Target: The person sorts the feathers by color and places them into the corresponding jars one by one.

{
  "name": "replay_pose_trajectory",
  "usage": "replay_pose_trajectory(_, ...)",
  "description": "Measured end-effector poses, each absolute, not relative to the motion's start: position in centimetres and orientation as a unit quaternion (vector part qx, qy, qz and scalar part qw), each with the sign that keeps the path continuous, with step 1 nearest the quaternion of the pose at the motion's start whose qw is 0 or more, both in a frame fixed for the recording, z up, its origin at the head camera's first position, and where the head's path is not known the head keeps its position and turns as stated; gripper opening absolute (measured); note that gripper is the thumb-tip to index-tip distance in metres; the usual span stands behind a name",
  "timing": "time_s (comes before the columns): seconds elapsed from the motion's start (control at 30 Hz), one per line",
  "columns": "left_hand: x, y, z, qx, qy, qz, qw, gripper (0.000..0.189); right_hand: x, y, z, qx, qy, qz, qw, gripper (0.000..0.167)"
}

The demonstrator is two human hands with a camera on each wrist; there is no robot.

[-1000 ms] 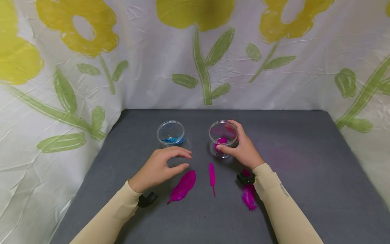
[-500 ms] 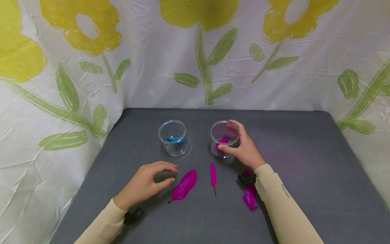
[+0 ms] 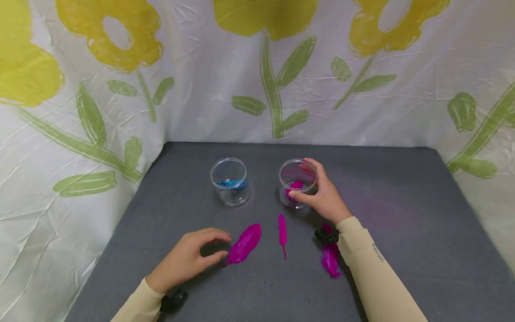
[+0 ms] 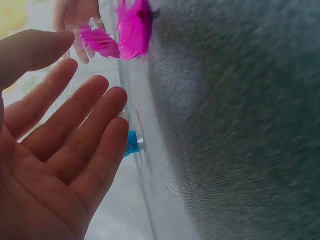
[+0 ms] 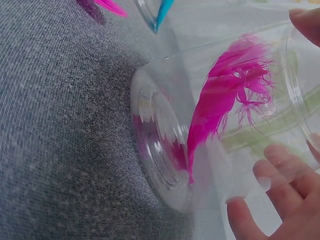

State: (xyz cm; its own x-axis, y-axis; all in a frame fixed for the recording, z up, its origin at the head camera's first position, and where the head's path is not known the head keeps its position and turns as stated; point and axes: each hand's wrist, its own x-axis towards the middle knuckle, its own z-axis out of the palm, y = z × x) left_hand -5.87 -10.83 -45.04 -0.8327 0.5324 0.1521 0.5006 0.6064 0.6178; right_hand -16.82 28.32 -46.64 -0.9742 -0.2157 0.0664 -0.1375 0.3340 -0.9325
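Observation:
My right hand (image 3: 326, 197) holds a clear round jar (image 3: 284, 179) from its right side, thumb in front and fingers behind. Inside that jar stands a magenta feather (image 5: 215, 100), its frayed tip upward in the right wrist view. My left hand (image 3: 189, 257) is just left of a broad magenta feather (image 3: 245, 243), fingers loosely bent and nothing between them and the thumb. Whether it touches the feather's quill I cannot tell. A narrow magenta feather (image 3: 282, 230) lies in front of the held jar. Another, fluffier magenta feather (image 3: 331, 261) is partly hidden under my right wrist.
A second clear jar (image 3: 229, 197) with blue feathers (image 3: 231, 184) in it stands left of the held one. Everything is on a dark grey tabletop (image 3: 382, 268). A white cloth (image 3: 201, 89) with yellow flowers hangs behind and at the sides.
My left hand has drawn back from in front of the blue-feather jar, toward me and left, lowering beside the broad magenta feather. The right hand keeps holding its jar in place.

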Motion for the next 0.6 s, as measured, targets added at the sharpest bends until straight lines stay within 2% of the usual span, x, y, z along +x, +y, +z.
replay_pose_trajectory(0.33, -5.0, -10.8, -45.5, 0.293, 0.893, 0.333, 0.076, 0.026, -16.8, 28.3, -46.6, -0.108, 0.815, -0.568, 0.035, 0.102)
replay_pose_trajectory(0.6, -4.7, -10.3, -45.2, 0.286, 0.91, 0.291, 0.077, 0.02, -16.8, 28.2, -46.7, -0.108, 0.819, -0.562, 0.032, 0.102)
